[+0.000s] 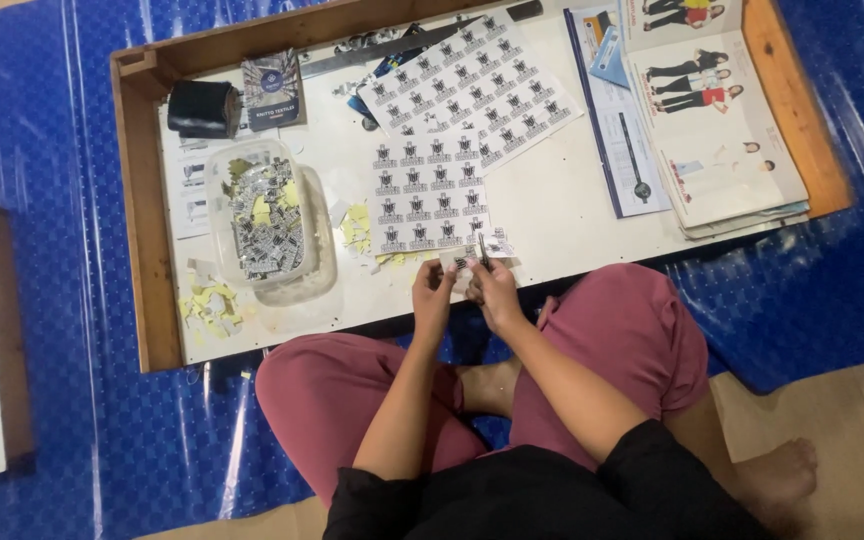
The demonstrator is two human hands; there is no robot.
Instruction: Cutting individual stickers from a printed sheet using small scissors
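The person sits cross-legged on a blue glossy floor mat [72, 120] before a low wooden tray table [137, 200] with a raised rim and a pale, flat top. Both hands work at the near edge of this table. The left hand [434, 292] is closed in a pinch on a small printed paper label strip [459, 262], thumb and fingers pressed to its left end. The right hand [495, 288] is curled closed around a slim dark cutting tool [483, 248], whose exact type cannot be determined; its tip meets the strip. Just beyond the strip lies a rectangular sheet of black-and-white labels [427, 195], flat on the tabletop. A larger label sheet [477, 85] lies further back. To the left of the hands stands a clear plastic tub [257, 215], rounded at the corners, filled with cut labels. Yellowish paper scraps [210, 305] lie near the table's left rim. Stacked glossy catalogues [712, 120] occupy the table's right end.
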